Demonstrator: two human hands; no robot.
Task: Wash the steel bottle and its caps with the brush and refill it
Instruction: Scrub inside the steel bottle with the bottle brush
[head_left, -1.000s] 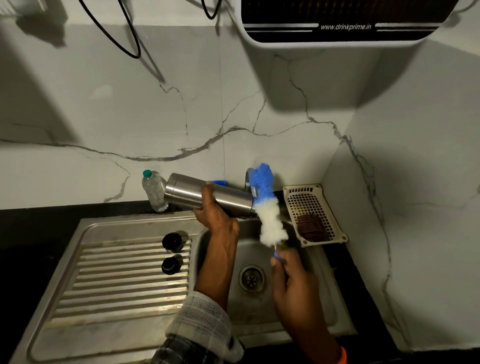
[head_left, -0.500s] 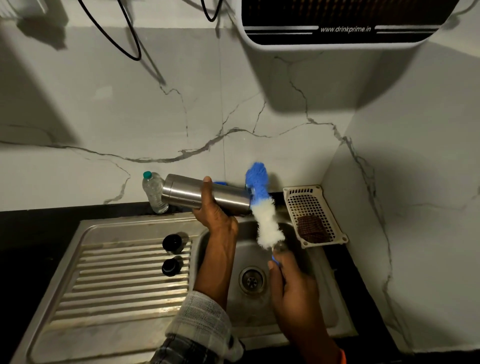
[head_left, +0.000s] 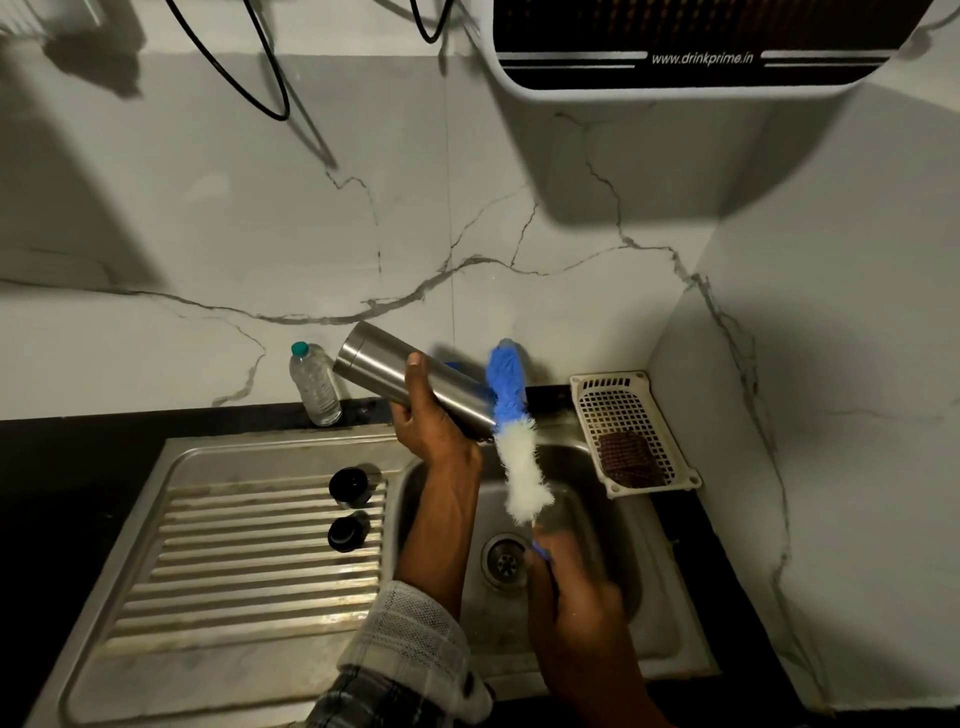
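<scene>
Tilted further, steel bottle mouth hides behind brush.

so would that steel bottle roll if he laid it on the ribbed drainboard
Probably: the steel bottle is a smooth cylinder, though the drainboard ribs might check it. It looks slick, possibly wet. Likely light, since the left hand holds it tilted alone.

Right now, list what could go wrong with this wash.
1. The left hand holds the steel bottle tilted above the sink; a wet grip could let it slip.
2. The brush lies outside the bottle, so the inside may go unscrubbed.
3. Two black caps on the ridged drainboard might roll.
</scene>
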